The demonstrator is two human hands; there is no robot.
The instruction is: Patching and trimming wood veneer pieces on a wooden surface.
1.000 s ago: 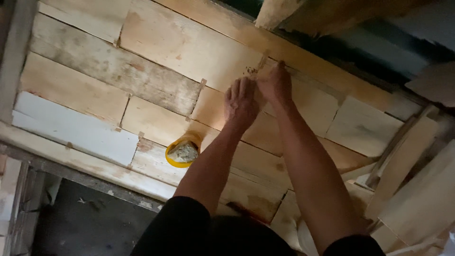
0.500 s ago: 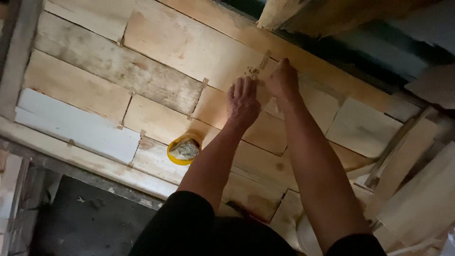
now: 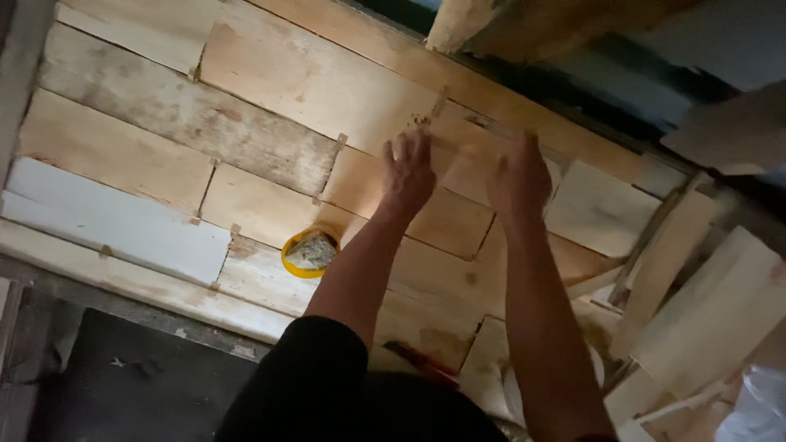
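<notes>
View from the head camera, looking down on a surface of pale wooden boards (image 3: 270,74) laid in staggered rows. The left hand (image 3: 408,170) lies flat on a board with its fingers spread narrowly and nothing in its grasp; the right hand (image 3: 519,178) rests beside it, apart from it, palm down, fingers loosely together and likewise holding nothing (motion blur softens its outline). Both sit over a short board (image 3: 458,176) in the upper middle of the surface, near a small scatter of dark crumbs (image 3: 422,121) at a joint.

Below the left forearm stands a round yellow container (image 3: 309,252), open at the top, with a greyish lump inside; it bears no label that can be made out. A white-painted board (image 3: 115,225) lies at the left edge of the surface. A red-handled tool (image 3: 426,364) lies partly hidden near the black sleeve (image 3: 327,385).

Edges: the boards end at a dark gap along the top right, under a thick timber beam (image 3: 491,24). Loose offcuts (image 3: 704,311) are heaped at the right, crowding that side; the board surface to the left of the hands lies open.
</notes>
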